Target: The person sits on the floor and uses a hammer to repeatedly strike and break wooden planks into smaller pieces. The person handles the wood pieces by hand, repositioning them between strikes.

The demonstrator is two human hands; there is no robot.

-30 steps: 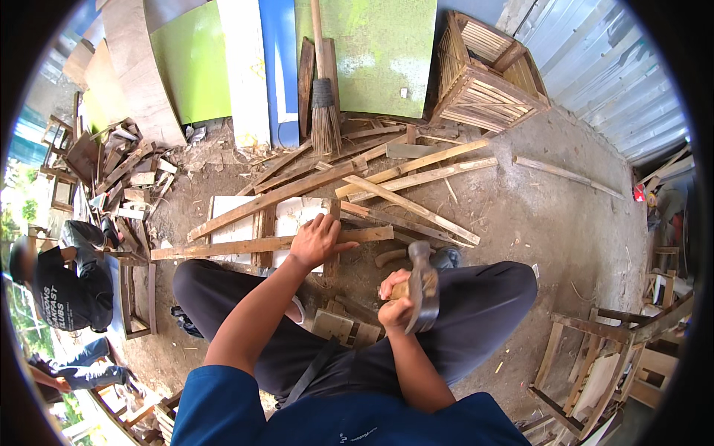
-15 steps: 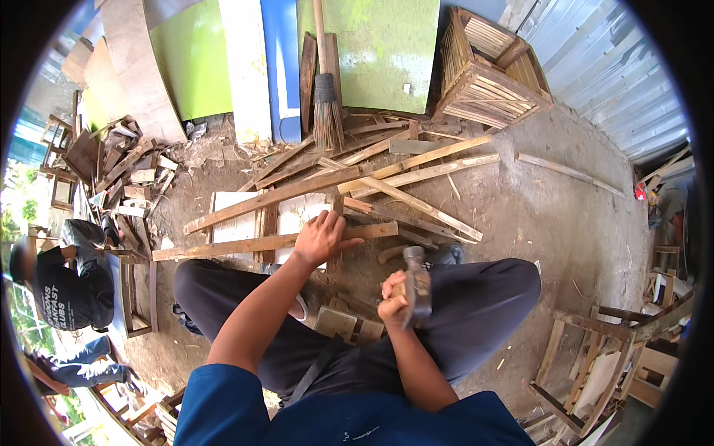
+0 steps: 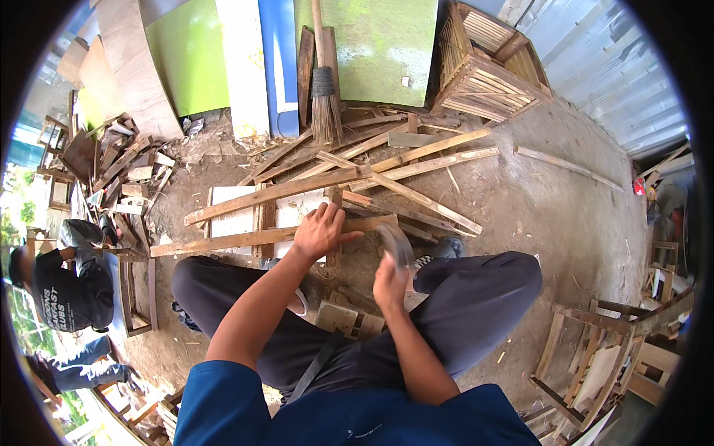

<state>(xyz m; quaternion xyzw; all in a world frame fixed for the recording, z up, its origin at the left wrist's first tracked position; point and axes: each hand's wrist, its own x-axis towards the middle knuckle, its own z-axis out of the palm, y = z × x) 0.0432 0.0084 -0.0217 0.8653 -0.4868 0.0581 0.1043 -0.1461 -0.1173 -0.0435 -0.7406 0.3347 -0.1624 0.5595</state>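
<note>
Wooden strip [image 3: 216,242] is lying clamped in left grip [image 3: 320,232]; hammer [image 3: 395,244], clamped in right grip [image 3: 390,282], could be bruising left thumb [image 3: 351,236] if straying.

Left hand [image 3: 320,232] on wooden strip [image 3: 204,243]. Right hand [image 3: 390,284] grips blurred hammer [image 3: 397,247] near strip's end. Broom [image 3: 324,111] beyond.

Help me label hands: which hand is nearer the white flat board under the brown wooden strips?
Left: the left hand lies on the lower strip by the right edge of the board; the right hand, holding a grey-headed hammer, is farther right.
</note>
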